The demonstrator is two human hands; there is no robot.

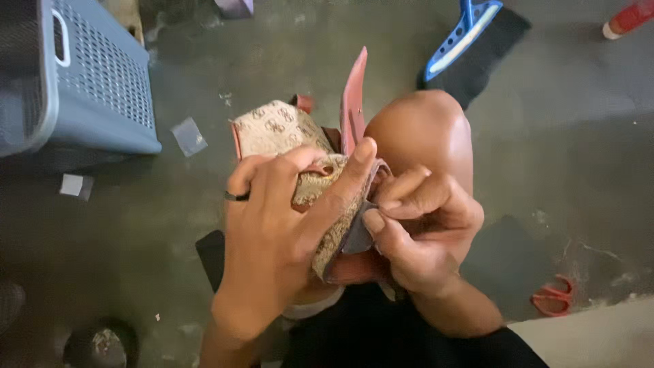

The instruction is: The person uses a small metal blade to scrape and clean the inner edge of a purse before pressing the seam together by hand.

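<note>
Both hands grip a patterned bag (286, 133) over the knee (422, 129): left hand (272, 232) wraps the fabric, right hand (422, 232) pinches its edge. A pinch this small could slip, I judge, dropping the red strap (354, 102) beyond them to the floor (545, 150).

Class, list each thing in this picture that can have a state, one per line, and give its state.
Patterned bag: held over the knee, its edge folded back.
Red strap: sticking up, loose.
Left hand: grip closed on the bag, ring on one finger.
Right hand: pinching the bag's edge.
Blue basket: on the floor, contents unseen.
Red scissors: lying on the floor, untouched.
</note>
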